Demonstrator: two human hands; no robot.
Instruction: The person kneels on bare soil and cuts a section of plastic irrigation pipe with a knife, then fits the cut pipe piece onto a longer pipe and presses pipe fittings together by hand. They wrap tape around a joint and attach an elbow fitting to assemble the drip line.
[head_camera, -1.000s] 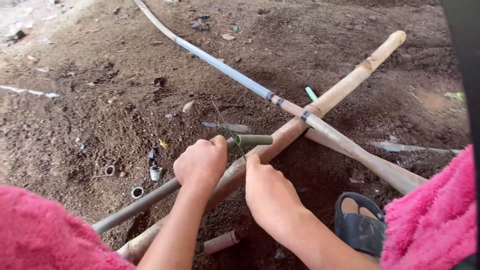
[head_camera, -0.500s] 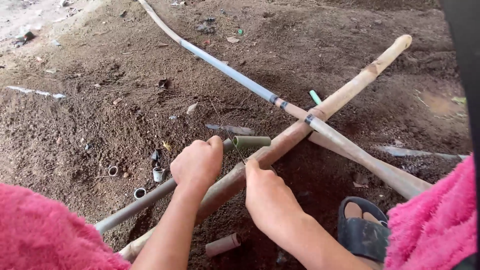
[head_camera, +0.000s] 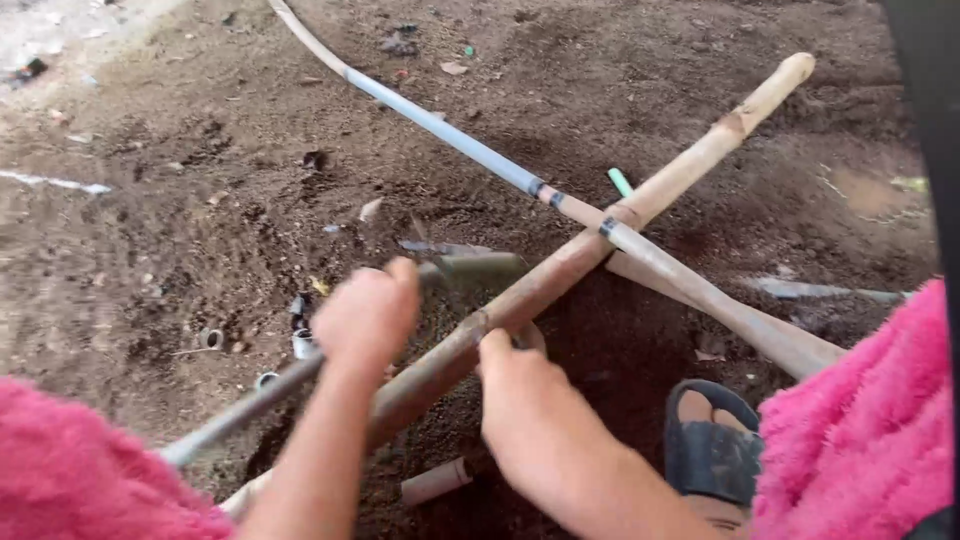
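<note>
Fists first: the left hand (head_camera: 368, 315) is curled tight over the grey pipe (head_camera: 240, 412), at the spot where the pipe meets a green fitting (head_camera: 478, 270). The right hand (head_camera: 525, 395) lies just beside it, fingers closed against the bamboo pole (head_camera: 560, 275), though how far they wrap round is hidden. The pipe runs from the lower left of the dirt floor (head_camera: 180, 180) up toward the top edge, passing under the pole near the middle. A second pole (head_camera: 730, 315) branches off toward the right edge. Short pipe offcuts (head_camera: 305, 343) lie in the soil left of the hands, another piece (head_camera: 435, 482) below them. A sandal (head_camera: 712, 450) sits at the lower right. The pipe looks stiff, light and smooth, probably slippery with dust; a hold close to the fitting seems surest.
</note>
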